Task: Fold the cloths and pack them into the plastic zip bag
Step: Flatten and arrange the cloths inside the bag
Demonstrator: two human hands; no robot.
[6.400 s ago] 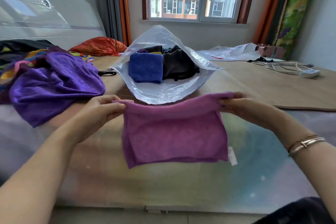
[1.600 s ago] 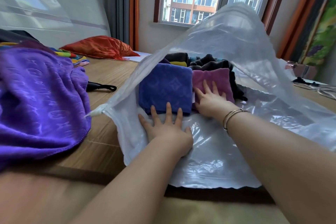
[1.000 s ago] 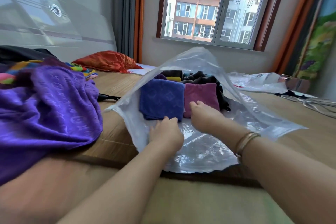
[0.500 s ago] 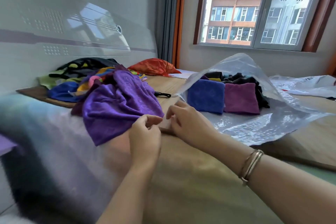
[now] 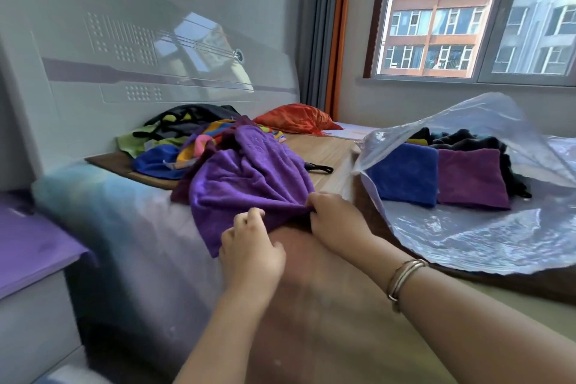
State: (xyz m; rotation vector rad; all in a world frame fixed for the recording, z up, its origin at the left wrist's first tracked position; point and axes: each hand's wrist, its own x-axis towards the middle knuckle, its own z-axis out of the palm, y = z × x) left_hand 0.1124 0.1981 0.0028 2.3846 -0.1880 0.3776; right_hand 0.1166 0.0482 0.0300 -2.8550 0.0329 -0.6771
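Grip: both hands are pinching the purple cloth (image 5: 249, 184) along its near hem, left hand (image 5: 252, 246) lower, right hand (image 5: 335, 218) just beside the bag.
Purple cloth: crumpled, plush, faint embossed pattern, heaped at the bed's near edge against a colourful cloth pile (image 5: 174, 143).
Zip bag (image 5: 467, 237): clear plastic, mouth gaping, on the bed's right side.
Inside it: folded blue cloth (image 5: 405, 175) and magenta cloth (image 5: 472, 178) side by side, dark stuff behind.
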